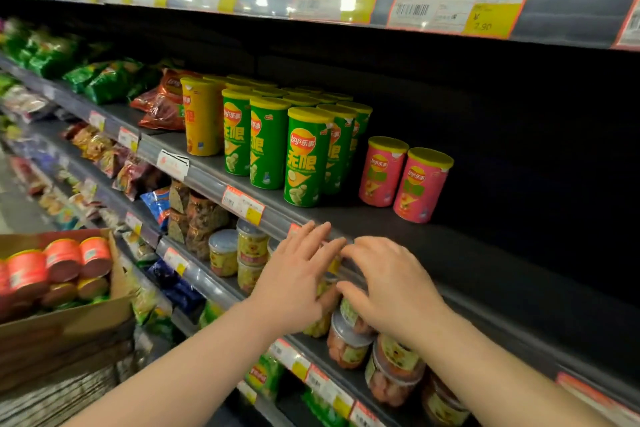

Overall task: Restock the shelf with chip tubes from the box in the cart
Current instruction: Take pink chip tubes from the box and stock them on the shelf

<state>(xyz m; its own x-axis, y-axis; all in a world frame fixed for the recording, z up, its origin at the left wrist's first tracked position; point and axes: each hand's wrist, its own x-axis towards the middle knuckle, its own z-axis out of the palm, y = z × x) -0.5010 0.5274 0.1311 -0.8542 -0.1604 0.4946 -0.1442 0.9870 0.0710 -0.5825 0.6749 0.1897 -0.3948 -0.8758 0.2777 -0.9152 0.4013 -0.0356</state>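
My left hand (pixel 298 274) and right hand (pixel 391 284) hover open and empty by the shelf (pixel 467 263) lip. The tubes (pixel 62 262) lie in the box (pixel 86 319), far left; I judge them light, stiff, slick cardboard, best gripped round the middle, not the lid.

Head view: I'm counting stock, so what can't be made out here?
All head view.
Box: cut by left edge; lower tubes buried.
Green tubes: rear rows hidden behind front ones.
Shelf-edge label: mostly covered by left hand.
Top price tags: glare, print unreadable.
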